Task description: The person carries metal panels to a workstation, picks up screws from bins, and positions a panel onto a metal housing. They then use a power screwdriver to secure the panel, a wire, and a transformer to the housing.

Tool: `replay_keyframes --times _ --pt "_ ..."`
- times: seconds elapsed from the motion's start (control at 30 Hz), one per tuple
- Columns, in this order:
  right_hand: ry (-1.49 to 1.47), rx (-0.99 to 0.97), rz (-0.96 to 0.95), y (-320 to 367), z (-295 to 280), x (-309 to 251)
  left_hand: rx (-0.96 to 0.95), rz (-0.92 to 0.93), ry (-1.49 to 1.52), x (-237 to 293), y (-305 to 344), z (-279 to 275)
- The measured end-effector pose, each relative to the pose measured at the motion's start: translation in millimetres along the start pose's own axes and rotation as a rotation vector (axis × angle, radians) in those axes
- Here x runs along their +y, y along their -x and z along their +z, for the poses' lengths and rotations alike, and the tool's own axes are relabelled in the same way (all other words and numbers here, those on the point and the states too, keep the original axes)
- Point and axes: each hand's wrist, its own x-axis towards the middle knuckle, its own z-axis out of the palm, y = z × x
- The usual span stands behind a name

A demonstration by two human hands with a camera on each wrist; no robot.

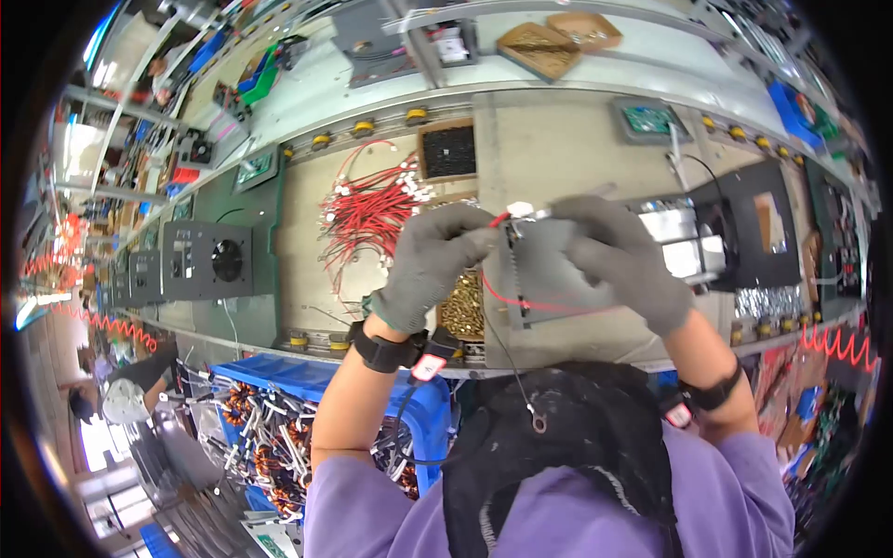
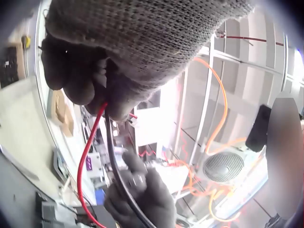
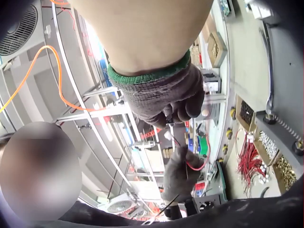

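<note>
My left hand [image 1: 430,256] is pinching a red wire [image 2: 80,175] and black wire [image 2: 115,165], both arms stretched over the bench [image 1: 544,139]. The white connector [image 1: 520,210] is between my hands; my right hand [image 1: 621,253] curls beside it, can't tell if it's pinching anything tbh.
</note>
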Motion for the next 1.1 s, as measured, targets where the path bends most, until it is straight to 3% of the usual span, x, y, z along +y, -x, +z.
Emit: replay_keyframes --times 0.1,0.27,0.47,0.63,0.7,0.77,0.9,0.97,1.1 --pt "-0.059 0.002 0.153 -6.7 13.7 -16.7 -0.054 0.030 0.035 4.5 -4.7 39.4" --pt "-0.135 0.283 -0.099 -21.8 -7.8 -39.4 -0.154 -0.068 0.129 11.9 1.9 54.3" --pt "-0.041 0.382 -0.252 -43.3 -23.9 -67.4 -0.395 -0.165 0.157 25.9 16.5 84.2" --pt "0.048 0.463 -0.416 -59.2 -31.3 -45.6 -0.306 -0.103 0.280 16.6 22.5 80.0" --pt "0.196 0.283 -0.197 -28.7 -38.3 -31.2 -0.146 -0.098 0.300 13.8 27.1 69.0" --pt "0.050 0.097 -0.222 6.2 -26.4 -9.2 -0.077 -0.096 0.256 12.6 26.3 60.9" --pt "-0.053 0.063 -0.115 30.0 -7.0 9.9 -0.004 -0.073 0.195 7.8 22.9 57.7" --pt "-0.134 0.043 0.142 26.9 -8.0 13.8 0.008 -0.065 0.185 9.5 21.1 61.8" --pt "-0.250 0.032 0.241 28.7 -1.3 22.0 0.068 0.091 0.102 6.2 18.9 67.4"
